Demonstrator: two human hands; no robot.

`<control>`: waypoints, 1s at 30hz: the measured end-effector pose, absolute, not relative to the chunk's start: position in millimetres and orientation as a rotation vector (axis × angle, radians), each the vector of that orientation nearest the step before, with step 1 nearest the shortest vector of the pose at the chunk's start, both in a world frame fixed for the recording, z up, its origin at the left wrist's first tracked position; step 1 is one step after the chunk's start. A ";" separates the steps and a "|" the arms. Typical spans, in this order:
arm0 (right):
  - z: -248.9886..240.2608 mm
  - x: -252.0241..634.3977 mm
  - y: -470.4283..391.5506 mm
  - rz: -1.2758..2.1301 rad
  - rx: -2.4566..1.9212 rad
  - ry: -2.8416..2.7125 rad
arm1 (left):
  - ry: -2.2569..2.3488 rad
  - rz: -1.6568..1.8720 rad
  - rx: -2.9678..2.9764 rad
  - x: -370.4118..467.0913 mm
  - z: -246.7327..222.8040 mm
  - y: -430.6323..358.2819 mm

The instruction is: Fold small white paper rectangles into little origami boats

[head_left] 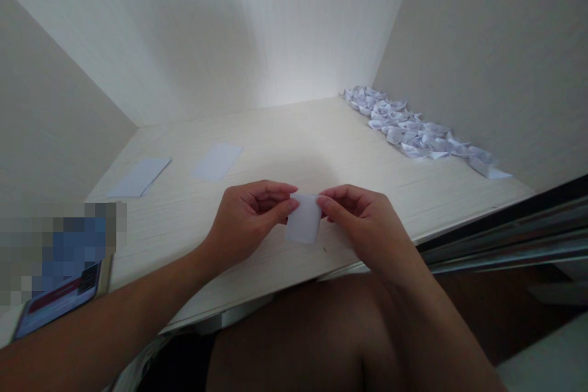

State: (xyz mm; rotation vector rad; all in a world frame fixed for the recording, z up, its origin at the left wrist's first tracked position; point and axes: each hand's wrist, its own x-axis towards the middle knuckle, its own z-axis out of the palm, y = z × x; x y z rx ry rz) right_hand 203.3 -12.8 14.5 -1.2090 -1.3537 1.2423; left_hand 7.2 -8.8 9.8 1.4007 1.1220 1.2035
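Observation:
A small white piece of paper point(304, 222) is held up just above the front part of the table, between my two hands. My left hand point(255, 211) pinches its upper left corner between thumb and fingers. On the other side, my right hand point(356, 214) pinches the upper right corner the same way. The paper hangs down from the two pinches with its broad face toward me. Whether it is folded or a single layer, I cannot tell.
A stack of white paper point(140, 178) lies at the left, beside a thinner lot of white sheets point(217, 161). Many twisted or folded paper pieces point(404, 125) are heaped along the right wall. A phone or tablet point(59, 300), partly blurred out, rests at the left edge of the table point(285, 135).

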 end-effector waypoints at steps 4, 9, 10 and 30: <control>14.6 203.6 -13.1 1.211 -1.222 -1.367 | 1.102 1.190 1.365 6.2 8.7 -8.7; 16.1 203.3 -13.7 1.199 -1.221 -1.369 | 1.099 1.176 1.376 6.1 8.2 -8.9; 16.4 203.3 -13.8 1.198 -1.218 -1.371 | 1.097 1.177 1.381 6.2 8.2 -8.9; 15.9 204.0 -12.6 1.143 -1.261 -1.392 | 1.078 1.126 1.299 6.4 8.8 -7.6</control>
